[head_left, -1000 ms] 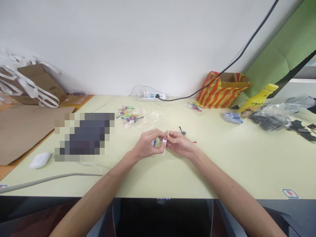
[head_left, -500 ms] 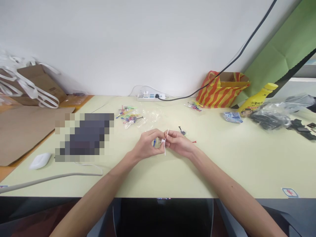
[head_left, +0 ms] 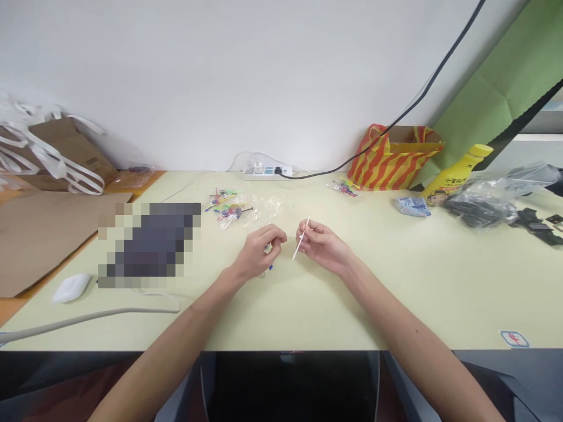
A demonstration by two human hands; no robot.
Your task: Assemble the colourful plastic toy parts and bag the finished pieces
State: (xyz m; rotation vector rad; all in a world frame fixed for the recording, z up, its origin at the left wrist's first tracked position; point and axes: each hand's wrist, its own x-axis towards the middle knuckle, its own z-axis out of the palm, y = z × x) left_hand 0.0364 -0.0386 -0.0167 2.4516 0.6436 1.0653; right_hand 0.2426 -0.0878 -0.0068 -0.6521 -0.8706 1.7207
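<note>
My right hand (head_left: 324,247) pinches a thin white stick (head_left: 301,240) that slants up and to the right over the pale green table (head_left: 396,275). My left hand (head_left: 259,252) is curled shut a little to the left of it, holding a small part with a blue tip (head_left: 270,267) that pokes out below the fingers. The two hands are apart, with a narrow gap between them. Behind them lies a clear plastic bag of small coloured parts (head_left: 231,212).
A white power strip (head_left: 263,171) and a black cable run along the wall. A striped orange bag (head_left: 391,157), yellow bottle (head_left: 453,174) and dark plastic bags (head_left: 484,205) stand at the right. A white case (head_left: 70,287), grey cable and brown paper (head_left: 39,234) lie at the left.
The hands were joined around the white stick and a small white part. Now they have drawn apart: the right keeps the stick, the left has moved left and down with the blue-tipped part.
</note>
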